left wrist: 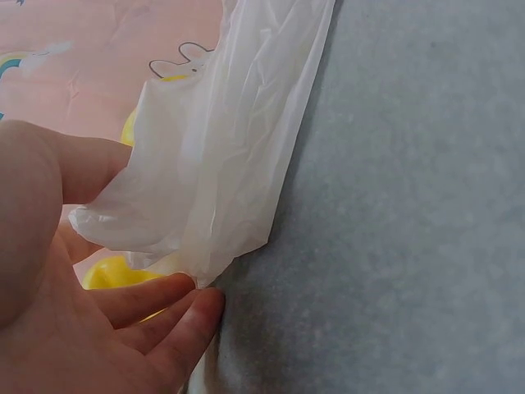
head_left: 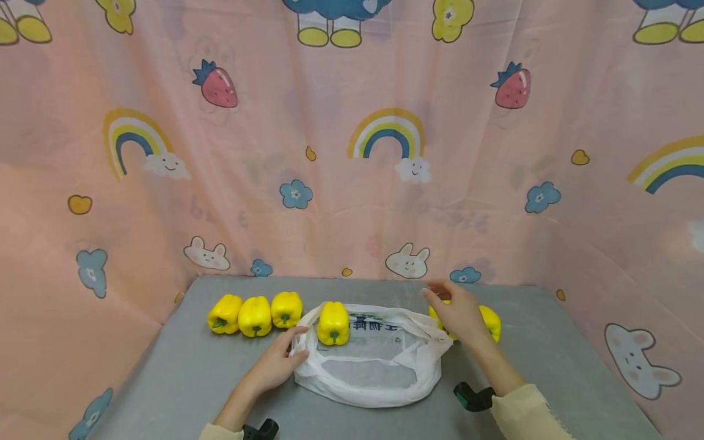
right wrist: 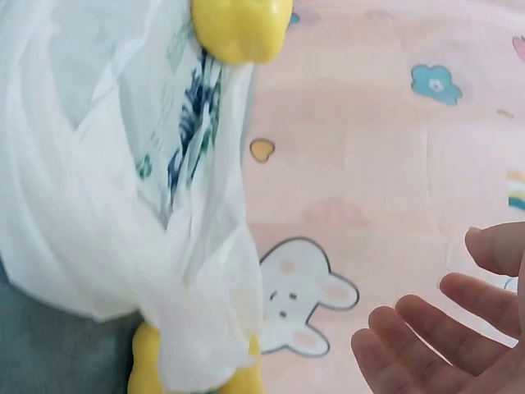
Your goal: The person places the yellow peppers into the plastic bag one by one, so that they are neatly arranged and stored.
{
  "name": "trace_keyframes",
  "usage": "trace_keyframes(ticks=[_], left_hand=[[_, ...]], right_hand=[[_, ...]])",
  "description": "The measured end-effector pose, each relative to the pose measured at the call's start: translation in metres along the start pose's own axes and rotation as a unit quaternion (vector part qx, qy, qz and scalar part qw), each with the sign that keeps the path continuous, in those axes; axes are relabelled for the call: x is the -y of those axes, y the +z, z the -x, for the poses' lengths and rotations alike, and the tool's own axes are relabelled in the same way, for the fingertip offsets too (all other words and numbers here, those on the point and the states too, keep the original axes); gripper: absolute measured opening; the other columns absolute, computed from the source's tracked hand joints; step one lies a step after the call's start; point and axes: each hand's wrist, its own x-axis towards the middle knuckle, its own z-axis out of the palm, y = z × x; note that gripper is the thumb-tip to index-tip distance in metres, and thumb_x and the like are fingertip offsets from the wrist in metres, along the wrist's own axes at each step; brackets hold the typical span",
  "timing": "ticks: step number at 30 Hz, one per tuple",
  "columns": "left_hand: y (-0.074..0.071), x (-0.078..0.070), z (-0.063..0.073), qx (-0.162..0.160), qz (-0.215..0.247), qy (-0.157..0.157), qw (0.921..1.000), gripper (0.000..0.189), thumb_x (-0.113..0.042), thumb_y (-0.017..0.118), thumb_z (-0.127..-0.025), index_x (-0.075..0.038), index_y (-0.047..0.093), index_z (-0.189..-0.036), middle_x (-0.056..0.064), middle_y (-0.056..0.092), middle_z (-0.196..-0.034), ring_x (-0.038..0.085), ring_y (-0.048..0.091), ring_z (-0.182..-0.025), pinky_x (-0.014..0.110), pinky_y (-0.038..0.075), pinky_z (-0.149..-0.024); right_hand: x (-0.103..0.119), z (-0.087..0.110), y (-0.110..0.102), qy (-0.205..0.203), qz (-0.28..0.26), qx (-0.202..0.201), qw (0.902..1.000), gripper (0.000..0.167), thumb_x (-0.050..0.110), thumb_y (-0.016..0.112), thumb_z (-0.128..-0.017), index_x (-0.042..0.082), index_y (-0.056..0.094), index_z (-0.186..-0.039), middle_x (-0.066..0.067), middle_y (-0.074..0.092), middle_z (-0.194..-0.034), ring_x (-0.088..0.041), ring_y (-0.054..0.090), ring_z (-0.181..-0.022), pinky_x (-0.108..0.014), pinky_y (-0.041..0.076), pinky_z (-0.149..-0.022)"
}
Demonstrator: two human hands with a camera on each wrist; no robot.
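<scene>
A white plastic bag [head_left: 379, 391] lies on the table with its mouth spread and blue print on its inner wall. My left hand [head_left: 277, 360] holds the bag's left edge; in the left wrist view, thumb and fingers are around the thin film [left wrist: 238, 148]. One yellow bell pepper [head_left: 333, 324] shows at the back left of the bag's mouth, stem toward me. My right hand [head_left: 459, 311] is raised at the bag's right end, fingers apart and holding nothing in the right wrist view. Behind it, partly hidden, are yellow bell peppers [head_left: 491, 322].
Three more yellow bell peppers [head_left: 255, 316] stand in a row left of the bag. The grey table [head_left: 181, 379] ends at a pink patterned curtain [head_left: 330, 238] at the back and sides. Dark devices [head_left: 474, 397] are at both wrists.
</scene>
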Motion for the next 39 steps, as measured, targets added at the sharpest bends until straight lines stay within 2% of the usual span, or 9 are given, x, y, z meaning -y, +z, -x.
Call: trace_keyframes(ticks=[6, 13, 20, 26, 35, 39], left_hand=[[0.0, -0.001, 0.001, 0.002, 0.003, -0.007, 1.0, 0.048, -0.026, 0.062, -0.102, -0.015, 0.05, -0.147, 0.023, 0.04, -0.154, 0.041, 0.042, -0.138, 0.064, 0.039, -0.107], [0.0, 0.0, 0.001, 0.004, 0.002, -0.011, 0.9999, 0.047, -0.027, 0.063, -0.102, -0.016, 0.05, -0.146, 0.023, 0.04, -0.154, 0.041, 0.044, -0.136, 0.065, 0.039, -0.106], [0.0, 0.0, 0.001, 0.007, 0.008, -0.013, 0.9999, 0.048, -0.027, 0.063, -0.102, -0.016, 0.05, -0.147, 0.023, 0.039, -0.154, 0.041, 0.042, -0.138, 0.065, 0.037, -0.107], [0.001, 0.0, 0.0, 0.006, 0.003, -0.012, 0.9999, 0.048, -0.027, 0.063, -0.102, -0.016, 0.05, -0.147, 0.023, 0.04, -0.154, 0.041, 0.043, -0.138, 0.065, 0.038, -0.106], [0.0, 0.0, 0.001, 0.009, 0.008, -0.005, 0.9999, 0.049, -0.027, 0.063, -0.102, -0.014, 0.049, -0.147, 0.024, 0.039, -0.154, 0.041, 0.041, -0.139, 0.065, 0.038, -0.107], [0.0, 0.001, 0.001, 0.011, 0.011, -0.001, 0.9999, 0.049, -0.027, 0.062, -0.102, -0.013, 0.049, -0.148, 0.024, 0.039, -0.154, 0.042, 0.04, -0.14, 0.065, 0.037, -0.108]], right_hand=[[-0.018, 0.001, -0.014, 0.022, 0.022, -0.012, 0.9994, 0.045, 0.032, 0.058, -0.105, -0.002, 0.06, -0.133, -0.021, 0.065, -0.122, -0.038, 0.062, -0.11, -0.055, 0.052, -0.094], [-0.039, 0.006, -0.027, 0.027, 0.032, -0.031, 0.9987, 0.045, 0.031, 0.057, -0.105, -0.006, 0.059, -0.131, -0.026, 0.064, -0.122, -0.041, 0.06, -0.109, -0.059, 0.051, -0.094], [-0.064, 0.008, -0.041, 0.037, 0.045, -0.042, 0.9974, 0.052, 0.036, 0.054, -0.106, -0.007, 0.056, -0.134, -0.028, 0.063, -0.124, -0.042, 0.059, -0.109, -0.06, 0.052, -0.091], [-0.084, 0.009, -0.048, 0.069, 0.054, -0.047, 0.9951, 0.058, 0.042, 0.053, -0.106, -0.008, 0.054, -0.137, -0.031, 0.06, -0.127, -0.043, 0.058, -0.11, -0.06, 0.051, -0.089], [-0.111, 0.009, -0.045, 0.116, 0.066, -0.005, 0.991, 0.071, 0.051, 0.05, -0.104, -0.011, 0.049, -0.139, -0.036, 0.05, -0.138, -0.05, 0.05, -0.12, -0.064, 0.046, -0.095], [-0.121, 0.01, -0.041, 0.12, 0.072, 0.011, 0.9901, 0.07, 0.049, 0.052, -0.104, -0.012, 0.049, -0.14, -0.037, 0.048, -0.139, -0.052, 0.049, -0.122, -0.064, 0.044, -0.098]])
